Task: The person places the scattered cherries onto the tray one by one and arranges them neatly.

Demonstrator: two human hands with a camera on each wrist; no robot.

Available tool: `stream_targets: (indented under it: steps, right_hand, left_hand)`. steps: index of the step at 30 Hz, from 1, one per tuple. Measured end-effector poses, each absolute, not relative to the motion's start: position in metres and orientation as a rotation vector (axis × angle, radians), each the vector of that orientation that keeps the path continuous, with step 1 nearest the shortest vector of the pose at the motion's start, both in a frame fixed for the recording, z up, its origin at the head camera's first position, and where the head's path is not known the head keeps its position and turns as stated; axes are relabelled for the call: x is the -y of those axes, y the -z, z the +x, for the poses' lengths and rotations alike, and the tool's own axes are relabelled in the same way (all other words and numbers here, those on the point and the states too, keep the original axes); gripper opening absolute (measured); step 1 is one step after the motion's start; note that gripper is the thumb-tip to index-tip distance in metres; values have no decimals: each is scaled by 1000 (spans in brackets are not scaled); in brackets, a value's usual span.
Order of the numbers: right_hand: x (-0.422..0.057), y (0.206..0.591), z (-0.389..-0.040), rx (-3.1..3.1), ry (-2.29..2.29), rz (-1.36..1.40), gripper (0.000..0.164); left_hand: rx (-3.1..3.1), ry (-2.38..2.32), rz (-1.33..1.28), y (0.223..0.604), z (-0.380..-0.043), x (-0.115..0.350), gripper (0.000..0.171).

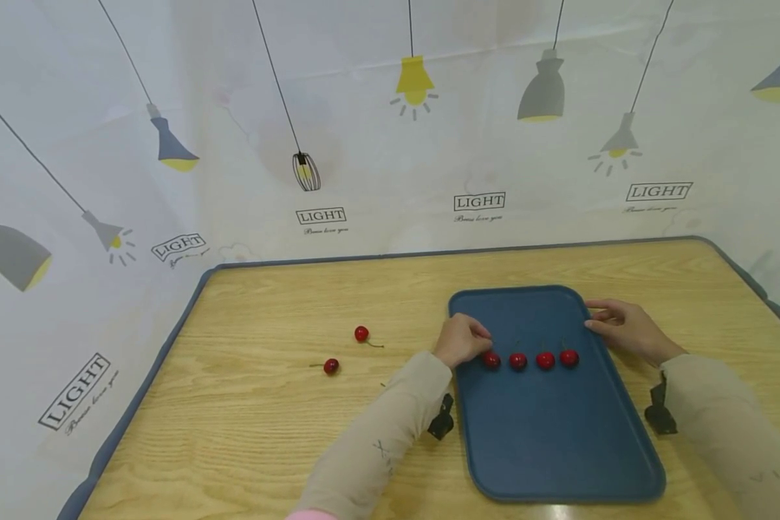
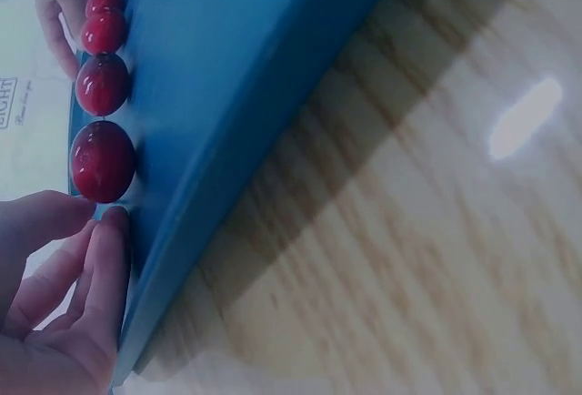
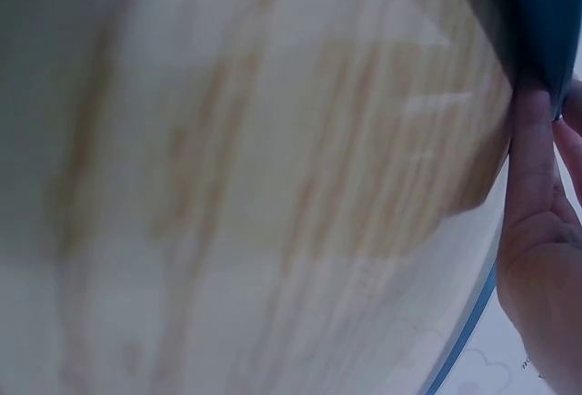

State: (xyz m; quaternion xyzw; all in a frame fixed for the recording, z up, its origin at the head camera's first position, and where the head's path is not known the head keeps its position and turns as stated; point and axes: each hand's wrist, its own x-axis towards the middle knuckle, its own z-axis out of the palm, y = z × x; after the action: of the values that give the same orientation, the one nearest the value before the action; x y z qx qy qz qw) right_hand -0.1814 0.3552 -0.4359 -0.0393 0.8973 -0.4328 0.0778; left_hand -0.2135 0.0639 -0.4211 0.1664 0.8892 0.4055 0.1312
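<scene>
A blue tray (image 1: 552, 433) lies on the wooden table, with a row of several red cherries across it, among them a cherry (image 1: 545, 360) near the middle. My left hand (image 1: 460, 339) reaches over the tray's left rim. Its thumb and fingertips pinch at the stem side of the leftmost cherry (image 2: 103, 162), largely hiding the stem. On the opposite side, my right hand (image 1: 633, 332) touches the tray's right rim with extended fingers (image 3: 532, 154) and thumb.
Left of the tray, two loose cherries with stems lie on the table, one cherry (image 1: 361, 334) farther back and another cherry (image 1: 331, 367) nearer. A stem tip (image 1: 383, 385) shows beside the left sleeve (image 1: 377, 440). A printed lamp-pattern cloth (image 1: 390, 159) rises behind the table.
</scene>
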Motion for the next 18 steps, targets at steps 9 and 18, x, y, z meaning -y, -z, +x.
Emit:
stream_targets:
  steps: [9,18]
  right_hand:
    - [-354,433,-181,-2687,1296,-139,55]
    - [-354,434,-181,-2693,1283,-140,55]
  left_hand:
    - [-2552,-1228,660,409,-216,-51,14]
    - [-2465,-1295,806,404,-214,-30,22]
